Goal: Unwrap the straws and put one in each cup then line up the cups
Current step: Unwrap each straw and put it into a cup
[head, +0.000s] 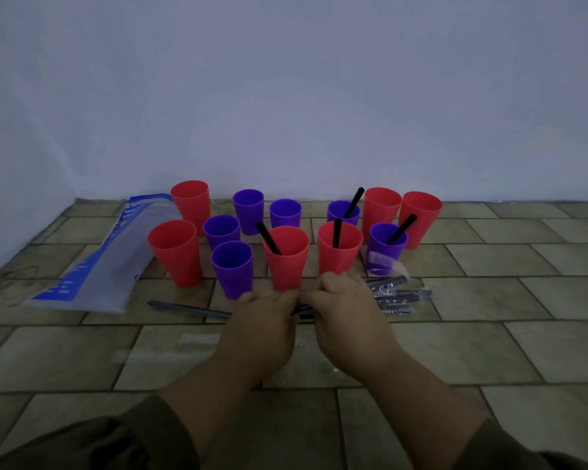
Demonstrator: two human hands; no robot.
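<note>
On a tiled floor (489, 351) against a pale wall (286, 79): 12 cups (232, 273) in a loose cluster, 6 red and 6 purple. Holding a black straw, only 4 of them: the near middle red cup (286, 266) with its straw leaning left, the red cup to its right (339, 259) with a straw almost upright, the near right purple cup (386, 254) and the far purple cup (336, 212), both with straws leaning right. Without a straw, the other 8, among them 2 red ones at the left and 2 at the far right. Just in front of the cluster, left hand (262, 330) and right hand (350, 317) close together, backs up, fingers curled and pinching a dark wrapped straw (302, 311) between them; fingertips hidden under the hands. Right of the right hand, a small pile of wrapped straws (399, 295) flat on the floor. Left of the left hand, 1 more long straw (187, 308) lying flat; cannot tell whether joined to the pinched one. A clear empty wrapper (384, 262) against the near right purple cup, another blurred wrapper (160, 354) at near left. At the left, a grey and blue plastic bag (109, 262) lying flat beside the left red cups.
</note>
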